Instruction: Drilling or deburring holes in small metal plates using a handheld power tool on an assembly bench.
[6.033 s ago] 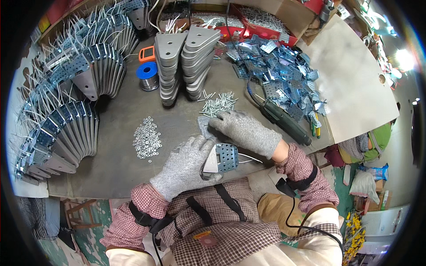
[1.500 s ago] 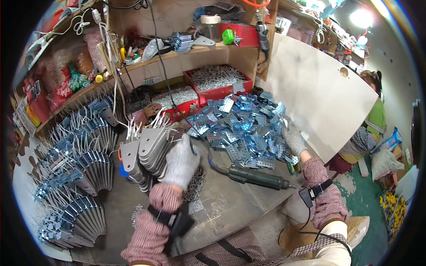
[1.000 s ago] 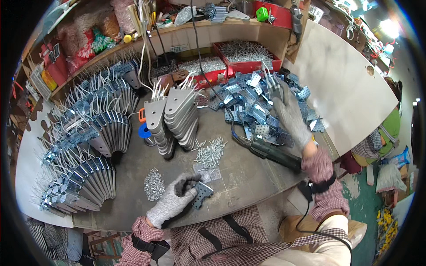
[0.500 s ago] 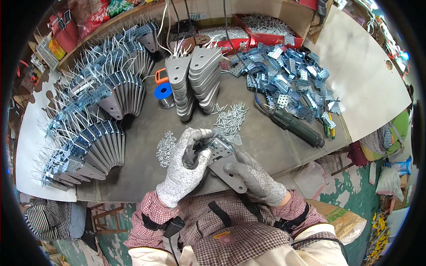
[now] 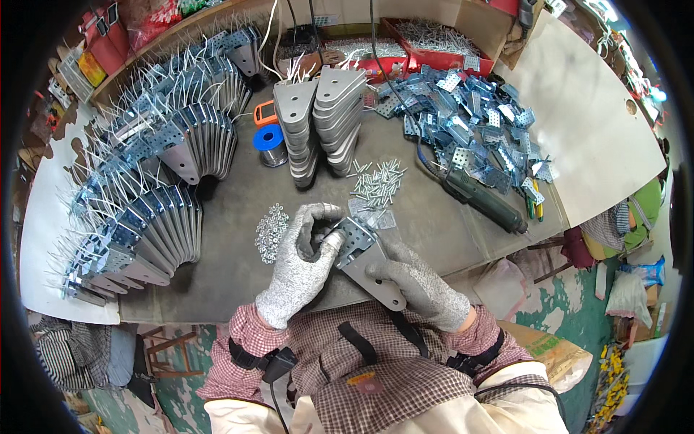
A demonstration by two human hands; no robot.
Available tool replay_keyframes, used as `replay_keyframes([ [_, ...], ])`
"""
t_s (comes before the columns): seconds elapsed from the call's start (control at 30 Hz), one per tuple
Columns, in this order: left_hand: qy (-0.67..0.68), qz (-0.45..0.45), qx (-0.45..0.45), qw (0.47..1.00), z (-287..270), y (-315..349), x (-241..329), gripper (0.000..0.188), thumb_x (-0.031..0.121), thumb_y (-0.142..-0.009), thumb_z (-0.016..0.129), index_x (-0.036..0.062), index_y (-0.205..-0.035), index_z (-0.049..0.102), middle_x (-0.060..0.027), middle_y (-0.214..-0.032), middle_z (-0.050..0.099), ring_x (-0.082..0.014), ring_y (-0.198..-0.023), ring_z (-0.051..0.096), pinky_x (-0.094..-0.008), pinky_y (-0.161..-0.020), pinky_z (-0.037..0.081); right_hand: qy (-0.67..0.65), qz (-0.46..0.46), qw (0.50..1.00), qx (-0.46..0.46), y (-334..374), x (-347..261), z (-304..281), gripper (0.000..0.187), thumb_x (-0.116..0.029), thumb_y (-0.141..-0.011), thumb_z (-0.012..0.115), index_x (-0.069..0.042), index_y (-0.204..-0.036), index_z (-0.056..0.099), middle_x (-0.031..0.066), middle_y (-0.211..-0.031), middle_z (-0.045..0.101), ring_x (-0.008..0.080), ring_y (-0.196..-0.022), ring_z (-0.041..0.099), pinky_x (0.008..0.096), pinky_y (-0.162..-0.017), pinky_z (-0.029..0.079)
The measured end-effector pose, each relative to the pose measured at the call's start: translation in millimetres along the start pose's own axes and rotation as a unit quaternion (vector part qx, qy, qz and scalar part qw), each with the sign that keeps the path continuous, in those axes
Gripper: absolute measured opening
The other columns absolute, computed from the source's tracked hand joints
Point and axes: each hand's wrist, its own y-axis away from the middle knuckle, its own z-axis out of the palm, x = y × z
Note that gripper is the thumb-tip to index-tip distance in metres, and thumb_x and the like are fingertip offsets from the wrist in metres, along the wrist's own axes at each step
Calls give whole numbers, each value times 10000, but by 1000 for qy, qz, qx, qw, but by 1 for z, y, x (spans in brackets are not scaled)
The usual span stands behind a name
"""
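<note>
In front of me, over the near edge of the dark work mat, I hold a grey metal bracket [image 5: 372, 273] with a bluish perforated plate [image 5: 355, 237] at its upper end. My right hand [image 5: 419, 282], in a grey glove, is closed round the bracket's right side, thumb on its face. My left hand [image 5: 302, 260], gloved too, curls with its thumb and fingertips at the plate's left edge; whether a small part sits between those fingers is hidden. Beyond the hands lies a heap of screws [image 5: 378, 182], and left of my left hand a heap of small nuts [image 5: 272, 233].
Stacked grey brackets [image 5: 337, 119] stand beyond the screws, beside a blue solder spool [image 5: 270, 142]. Rows of wired brackets [image 5: 155, 224] fill the left. A power screwdriver [image 5: 483, 199] lies right, near piled perforated plates [image 5: 470, 123]. Red bins [image 5: 441, 56] of screws stand at the back.
My head view has shifted slightly. The bracket stays in my hands, now a little lower, and the left fingers have moved slightly against the plate's edge.
</note>
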Motion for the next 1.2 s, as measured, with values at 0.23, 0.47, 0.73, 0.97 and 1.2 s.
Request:
replay_keyframes([
  [0.23, -379, 195, 3, 904, 21, 9, -11, 409, 85, -838, 740, 47, -1218, 592, -143, -1101, 631, -354, -990, 626, -463, -858, 502, 125, 24, 989, 74, -5, 44, 11, 612, -159, -981, 561, 2, -1536, 359, 276, -1380, 533, 336, -1246, 557, 403, -1061, 432],
  [0.47, -272, 69, -20, 960, 26, 58, -40, 637, 194, -863, 730, -1, -1419, 488, -253, -1362, 575, -443, -1260, 555, -521, -1114, 401, 410, -88, 906, 61, -7, 15, -19, 593, -190, -915, 685, -46, -1450, 472, 214, -1476, 481, 409, -1177, 593, 459, -1039, 470],
  [0.73, -278, 125, -23, 952, 31, 49, -39, 688, 306, -873, 747, -89, -1376, 492, -285, -1302, 597, -453, -1269, 558, -593, -1135, 365, 683, -60, 657, 315, 29, 7, -199, 574, -298, -836, 783, -75, -1341, 624, 193, -1117, 649, 375, -1076, 610, 464, -972, 481],
  [0.97, -287, 31, -61, 955, 33, 48, -36, 784, 246, -760, 792, -50, -1410, 469, -291, -1335, 565, -475, -1275, 537, -598, -1169, 321, -93, -180, 923, 328, 30, 0, -170, 650, -400, -989, 639, -62, -1494, 408, 90, -1172, 623, 254, -1031, 615, 429, -944, 509],
  [1.2, -299, 20, -83, 951, 32, 49, -37, 789, 336, -839, 734, -24, -1465, 415, -275, -1416, 496, -449, -1362, 463, -610, -1198, 265, -612, -321, 723, -2, -54, 34, -79, 382, -360, -974, 654, -102, -1230, 538, -7, -929, 504, 176, -958, 518, 459, -993, 433],
])
